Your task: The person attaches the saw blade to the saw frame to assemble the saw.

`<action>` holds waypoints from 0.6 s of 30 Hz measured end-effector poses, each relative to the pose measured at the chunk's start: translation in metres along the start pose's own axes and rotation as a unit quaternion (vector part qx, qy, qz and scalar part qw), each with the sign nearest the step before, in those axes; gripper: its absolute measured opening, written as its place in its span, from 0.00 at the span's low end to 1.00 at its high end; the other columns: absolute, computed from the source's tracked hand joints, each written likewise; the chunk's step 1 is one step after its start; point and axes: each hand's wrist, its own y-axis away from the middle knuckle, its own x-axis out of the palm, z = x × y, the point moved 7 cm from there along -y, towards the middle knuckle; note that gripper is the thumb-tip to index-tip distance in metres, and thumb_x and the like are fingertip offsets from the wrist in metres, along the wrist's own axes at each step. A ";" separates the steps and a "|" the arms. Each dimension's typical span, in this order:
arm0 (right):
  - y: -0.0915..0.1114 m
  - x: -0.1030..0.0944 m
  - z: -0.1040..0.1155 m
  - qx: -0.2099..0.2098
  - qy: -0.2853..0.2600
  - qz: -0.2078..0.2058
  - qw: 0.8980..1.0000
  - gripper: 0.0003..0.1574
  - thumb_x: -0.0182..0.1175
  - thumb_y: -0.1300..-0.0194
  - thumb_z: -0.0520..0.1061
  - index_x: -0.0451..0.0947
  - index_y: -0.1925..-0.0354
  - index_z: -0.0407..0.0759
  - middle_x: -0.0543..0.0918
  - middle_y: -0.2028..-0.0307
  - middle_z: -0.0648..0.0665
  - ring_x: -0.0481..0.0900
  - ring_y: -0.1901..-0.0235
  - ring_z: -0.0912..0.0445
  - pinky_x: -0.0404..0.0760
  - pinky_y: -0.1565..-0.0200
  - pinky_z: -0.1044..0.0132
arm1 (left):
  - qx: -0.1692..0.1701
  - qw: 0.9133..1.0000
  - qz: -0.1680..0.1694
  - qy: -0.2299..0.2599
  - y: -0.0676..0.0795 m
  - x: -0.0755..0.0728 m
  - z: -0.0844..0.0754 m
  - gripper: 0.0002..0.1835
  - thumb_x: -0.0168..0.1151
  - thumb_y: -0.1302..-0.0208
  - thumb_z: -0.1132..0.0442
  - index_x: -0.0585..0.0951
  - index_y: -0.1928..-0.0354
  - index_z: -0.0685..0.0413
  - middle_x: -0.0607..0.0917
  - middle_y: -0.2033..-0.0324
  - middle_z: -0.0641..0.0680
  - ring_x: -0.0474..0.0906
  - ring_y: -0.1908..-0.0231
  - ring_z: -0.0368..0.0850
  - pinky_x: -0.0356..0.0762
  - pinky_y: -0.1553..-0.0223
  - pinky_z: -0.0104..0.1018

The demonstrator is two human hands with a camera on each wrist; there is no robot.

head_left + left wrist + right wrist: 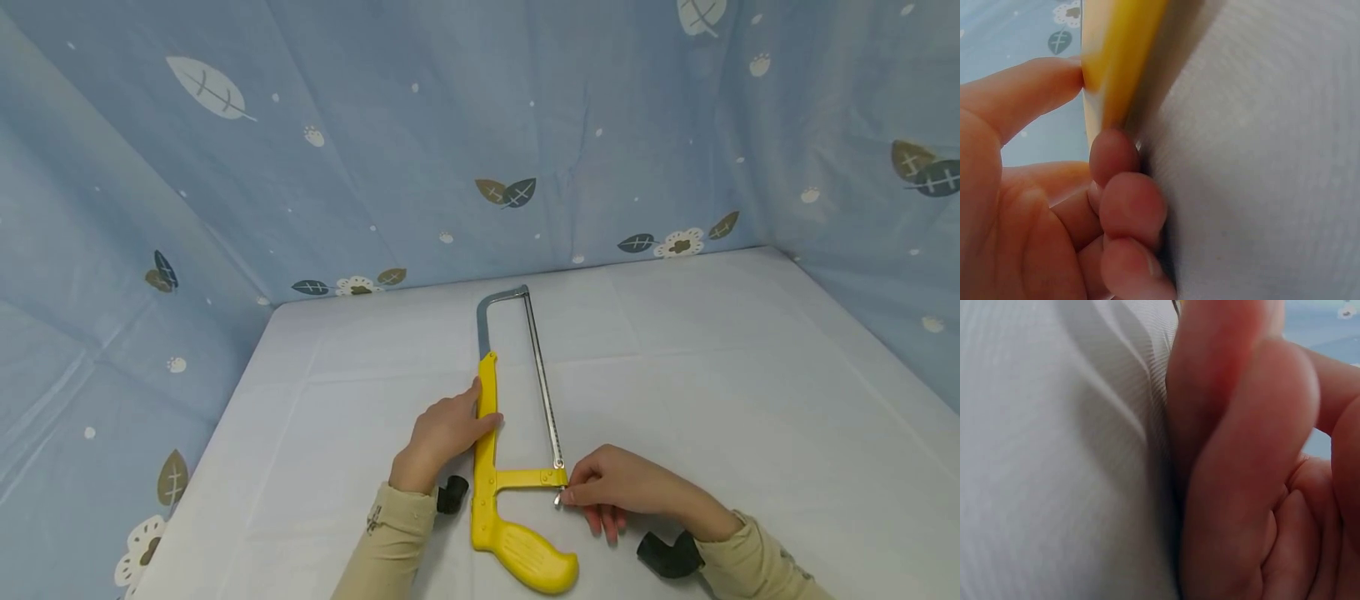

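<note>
Currently grips yellow hacksaw point(486, 446) by its long frame bar with left hand point(442, 432), thumb over top. Pinches wing nut point(558, 500) below near end of blade point(542, 375) with right hand point(626, 482), lower fingers loosely bent. Lies mid-table on white cloth point(697, 392), handle point(531, 556) nearest, blade on right side.

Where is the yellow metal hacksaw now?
In the head view, the hacksaw lies just right of centre on the white cloth, gripped by the left hand, the right hand at its crossbar's end.
</note>
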 end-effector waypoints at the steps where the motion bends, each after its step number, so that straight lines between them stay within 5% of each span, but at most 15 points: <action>1: 0.000 0.000 0.000 0.001 0.001 -0.001 1.000 0.18 0.58 0.42 0.53 0.78 0.74 0.40 0.77 0.87 0.44 0.74 0.91 0.55 0.68 0.88 0.69 | 0.000 1.000 0.000 0.000 0.001 0.000 0.000 0.40 0.53 0.42 0.40 0.54 0.32 0.50 0.76 0.49 0.55 0.71 0.69 0.44 0.66 0.73 0.36; 18: 0.000 -0.001 -0.002 0.021 -0.014 -0.014 1.000 0.19 0.60 0.44 0.53 0.75 0.75 0.38 0.76 0.88 0.44 0.72 0.92 0.57 0.67 0.89 0.69 | 0.004 1.000 0.001 -0.002 0.003 -0.001 -0.001 0.40 0.52 0.42 0.41 0.54 0.32 0.52 0.76 0.49 0.56 0.71 0.69 0.43 0.67 0.72 0.36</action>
